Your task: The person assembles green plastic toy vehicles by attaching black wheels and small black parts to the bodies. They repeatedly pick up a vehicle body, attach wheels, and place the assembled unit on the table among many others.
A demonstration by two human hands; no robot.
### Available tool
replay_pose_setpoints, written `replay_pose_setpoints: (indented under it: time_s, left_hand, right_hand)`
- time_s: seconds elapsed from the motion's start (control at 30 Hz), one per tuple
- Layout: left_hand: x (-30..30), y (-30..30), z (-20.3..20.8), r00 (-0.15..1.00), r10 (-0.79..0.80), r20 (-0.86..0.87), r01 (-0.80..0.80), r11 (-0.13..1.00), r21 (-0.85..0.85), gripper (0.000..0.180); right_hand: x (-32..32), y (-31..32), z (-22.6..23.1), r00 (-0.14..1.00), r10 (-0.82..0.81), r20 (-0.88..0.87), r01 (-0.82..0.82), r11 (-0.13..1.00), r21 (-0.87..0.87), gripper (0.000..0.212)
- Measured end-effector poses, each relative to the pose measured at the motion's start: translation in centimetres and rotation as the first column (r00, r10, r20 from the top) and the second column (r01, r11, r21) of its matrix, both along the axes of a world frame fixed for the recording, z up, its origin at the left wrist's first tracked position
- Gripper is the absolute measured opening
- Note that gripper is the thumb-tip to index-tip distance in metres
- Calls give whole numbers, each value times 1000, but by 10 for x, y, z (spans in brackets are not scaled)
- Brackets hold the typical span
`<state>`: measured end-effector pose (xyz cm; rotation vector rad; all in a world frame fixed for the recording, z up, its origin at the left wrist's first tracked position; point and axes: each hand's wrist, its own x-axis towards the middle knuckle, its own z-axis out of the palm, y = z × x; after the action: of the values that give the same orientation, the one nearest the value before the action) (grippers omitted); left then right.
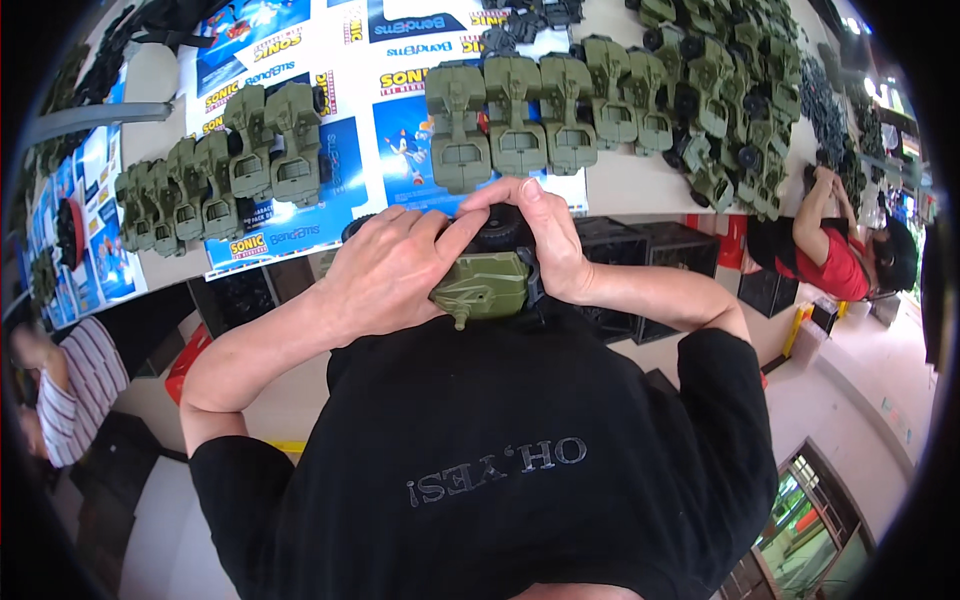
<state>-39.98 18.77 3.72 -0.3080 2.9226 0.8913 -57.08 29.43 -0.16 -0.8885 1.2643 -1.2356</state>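
A green plastic toy vehicle (492,283) is held against my chest at the table's near edge. My left hand (385,265) is closed over its left side, its fingers bent across the top. From the other side, my right hand (553,240) grips the vehicle, with its fingers reaching over to meet the left ones. Between the hands shows a black wheel (503,229) on the vehicle's far end. The underside and part of the far end are hidden by my fingers. Just beyond my hands stands a row of similar green toy vehicle bodies (517,112).
Another row of green bodies (207,185) stands at the left, on colourful printed sheets (353,150). More green vehicles (735,100) are heaped at the right. Black crates (675,250) sit below the table. A co-worker in red (838,262) is at the right, another in stripes (90,385) at the left.
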Motion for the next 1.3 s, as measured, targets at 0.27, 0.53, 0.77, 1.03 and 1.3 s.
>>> replay_pose_setpoints:
  time_s: [0.27,0.53,0.77,1.03,1.3]
  left_hand:
    - [10,6,-4,996,9,-94,-16,997,-69,75]
    - [-5,-31,-11,992,84,93,-113,924,366,85]
    - [-7,-34,-4,979,-13,206,-103,834,543,84]
    - [1,-6,15,981,-7,195,-66,930,362,77]
    - [3,-9,17,980,-22,199,-50,935,350,81]
  right_hand:
    - [4,3,0,992,46,-115,-63,987,-148,64]
    - [-4,-30,-18,952,-12,304,-85,949,303,75]
    - [-7,-20,-17,955,205,216,-260,927,271,84]
    - [7,6,-3,986,137,90,-138,990,10,58]
    - [8,0,-3,977,211,15,-209,975,-70,50]
